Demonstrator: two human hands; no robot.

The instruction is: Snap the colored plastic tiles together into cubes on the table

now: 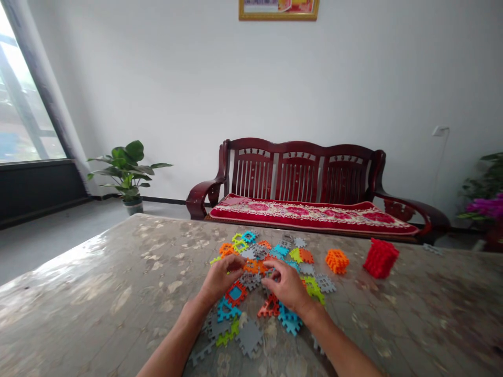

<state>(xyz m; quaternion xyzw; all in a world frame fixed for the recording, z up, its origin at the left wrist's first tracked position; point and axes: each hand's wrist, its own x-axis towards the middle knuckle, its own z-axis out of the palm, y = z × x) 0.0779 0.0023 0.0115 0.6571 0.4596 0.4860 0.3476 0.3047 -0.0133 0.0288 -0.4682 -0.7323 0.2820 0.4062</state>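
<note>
Over a pile of flat interlocking plastic tiles on the table, my left hand (pixel 225 275) and my right hand (pixel 286 281) face each other, fingers curved. Between them lies an orange tile piece (pixel 254 266), close to the fingertips of both; whether they touch or hold it is too small to tell. Nearer me are an orange-red tile with a blue centre (pixel 236 293), a blue tile (pixel 228 310), a red triangular tile (pixel 269 306) and a grey square tile (pixel 250 337). A green tile (pixel 314 289) lies right of my right hand.
An orange block (pixel 337 261) and a larger red block (pixel 381 258) stand on the patterned table (pixel 129 293) at the right. Past its far edge is a wooden bench (pixel 296 178) with a red cushion. A potted plant (pixel 129 170) stands at the left.
</note>
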